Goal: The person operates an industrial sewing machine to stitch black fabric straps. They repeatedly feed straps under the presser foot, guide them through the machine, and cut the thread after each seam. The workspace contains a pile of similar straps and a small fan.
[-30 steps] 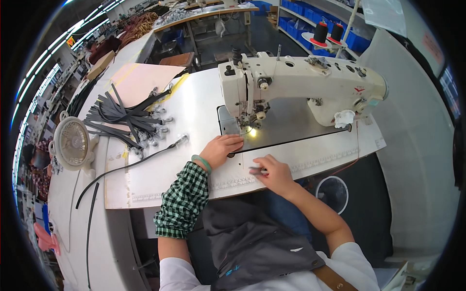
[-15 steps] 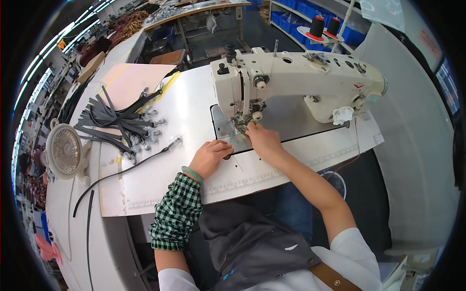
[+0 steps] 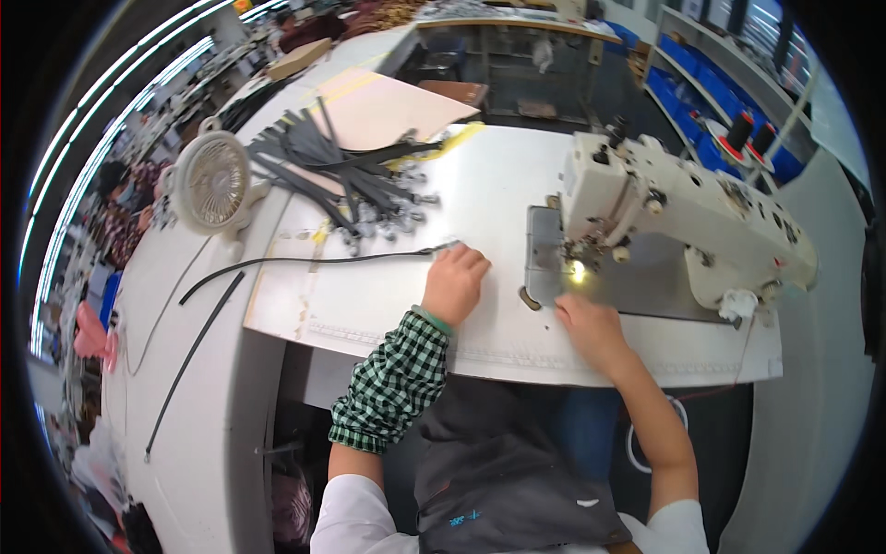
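My left hand (image 3: 456, 282) is closed over the metal-fitted end of a long black strap (image 3: 351, 259) lying on the white worktop (image 3: 498, 342). My right hand (image 3: 595, 337) has bent, closed fingers at the front of the sewing machine's metal plate (image 3: 646, 295); what they hold, if anything, is hidden. The white sewing machine (image 3: 711, 222) stands behind that hand, its small lamp lit by the needle. A pile of dark straps with metal fittings (image 3: 314, 157) lies at the back left, partly over a pink sheet (image 3: 388, 106).
A white fan (image 3: 210, 183) and a loose black strip (image 3: 194, 365) are on the left table (image 3: 166, 489). Thread cones (image 3: 738, 134) rise behind the machine. Blue bins (image 3: 692, 83) fill shelves at back right. A stool (image 3: 452, 92) stands beyond the worktop.
My left hand has moved left and away from me onto the long strap's end. My right hand has drawn back from the needle. The view has turned leftward.
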A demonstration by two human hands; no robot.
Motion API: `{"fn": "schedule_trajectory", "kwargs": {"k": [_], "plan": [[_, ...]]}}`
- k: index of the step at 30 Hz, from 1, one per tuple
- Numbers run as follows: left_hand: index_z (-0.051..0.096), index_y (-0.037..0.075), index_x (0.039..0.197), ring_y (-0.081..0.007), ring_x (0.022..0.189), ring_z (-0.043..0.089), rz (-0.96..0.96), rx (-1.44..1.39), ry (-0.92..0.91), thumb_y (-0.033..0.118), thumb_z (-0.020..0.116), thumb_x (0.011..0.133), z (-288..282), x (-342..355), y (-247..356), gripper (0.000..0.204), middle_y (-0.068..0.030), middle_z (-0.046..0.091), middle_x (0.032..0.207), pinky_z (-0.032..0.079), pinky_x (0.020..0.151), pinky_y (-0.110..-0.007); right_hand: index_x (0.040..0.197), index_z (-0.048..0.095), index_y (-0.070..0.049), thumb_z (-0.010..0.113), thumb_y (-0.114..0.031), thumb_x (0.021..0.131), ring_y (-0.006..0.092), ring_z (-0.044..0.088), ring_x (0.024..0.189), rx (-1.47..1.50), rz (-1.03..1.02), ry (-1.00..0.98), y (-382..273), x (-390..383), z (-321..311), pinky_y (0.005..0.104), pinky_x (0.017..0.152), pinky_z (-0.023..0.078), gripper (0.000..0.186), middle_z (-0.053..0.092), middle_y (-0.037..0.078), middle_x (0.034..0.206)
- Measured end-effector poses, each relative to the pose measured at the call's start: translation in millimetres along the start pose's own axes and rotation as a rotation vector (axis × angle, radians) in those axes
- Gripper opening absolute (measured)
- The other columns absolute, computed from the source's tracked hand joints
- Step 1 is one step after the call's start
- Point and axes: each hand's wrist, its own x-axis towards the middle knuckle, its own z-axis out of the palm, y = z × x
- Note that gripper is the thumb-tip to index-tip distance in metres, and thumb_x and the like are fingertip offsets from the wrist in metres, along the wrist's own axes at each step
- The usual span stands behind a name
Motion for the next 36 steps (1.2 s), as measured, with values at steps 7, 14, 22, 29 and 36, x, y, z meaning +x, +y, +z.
{"fn": "schedule_trajectory", "kwargs": {"k": [7, 14, 22, 29, 36], "plan": [[0.051, 0.002, 0.082, -0.0212, 0.058, 0.055, -0.234, 0.373, -0.190, 0.005, 0.051, 0.070, -31, -16, -17, 0.012, -0.0093, 0.052, 0.079, 0.046, 0.050, -0.031, 0.071, 0.047, -0.004, 0.057, -0.016, 0.082, 0.0111, 0.043, 0.046, 0.593, 0.095, 0.089, -38, -95, 9, 0.0259, 0.044, 0.033, 0.019, 0.044, 0.003, 0.054], [0.047, 0.004, 0.096, -0.0255, 0.062, 0.054, -0.183, -0.358, -0.183, 0.011, 0.058, 0.070, -80, -51, 139, 0.029, -0.0102, 0.044, 0.082, 0.045, 0.052, -0.034, 0.121, 0.030, 0.001, 0.041, -0.040, 0.090, 0.0045, 0.036, 0.057, 1.550, 0.012, 0.102, -55, -90, 50, 0.0172, 0.049, 0.028, 0.053, 0.045, 0.000, 0.072], [0.058, 0.002, 0.093, -0.0047, 0.046, 0.046, -0.868, -1.587, -0.274, 0.023, 0.052, 0.086, -85, -42, 127, 0.023, 0.0011, 0.052, 0.062, 0.036, 0.042, -0.017, 0.081, 0.051, 0.001, 0.052, -0.012, 0.085, 0.0102, 0.052, 0.060, 1.537, -0.006, -0.289, -59, -149, 38, 0.0229, 0.055, 0.042, 0.014, 0.058, 0.009, 0.078], [0.056, -0.001, 0.090, -0.0017, 0.044, 0.035, -1.225, -1.626, -0.128, 0.016, 0.054, 0.086, -53, -32, 57, 0.017, 0.0037, 0.046, 0.064, 0.026, 0.037, -0.015, 0.087, 0.053, -0.003, 0.045, -0.022, 0.090, 0.0037, 0.048, 0.057, 1.648, 0.356, -0.507, -59, -179, 40, 0.0185, 0.048, 0.032, 0.020, 0.059, 0.003, 0.070], [0.042, -0.003, 0.117, -0.0168, 0.076, 0.053, -0.850, -1.045, -0.042, 0.005, 0.058, 0.076, 1, -3, 11, 0.045, -0.0105, 0.050, 0.095, 0.044, 0.056, -0.022, 0.097, 0.052, -0.002, 0.044, -0.018, 0.091, 0.0016, 0.042, 0.054, 1.619, 0.402, -0.210, -81, -126, 13, 0.0163, 0.047, 0.028, 0.019, 0.057, 0.003, 0.067]]}}
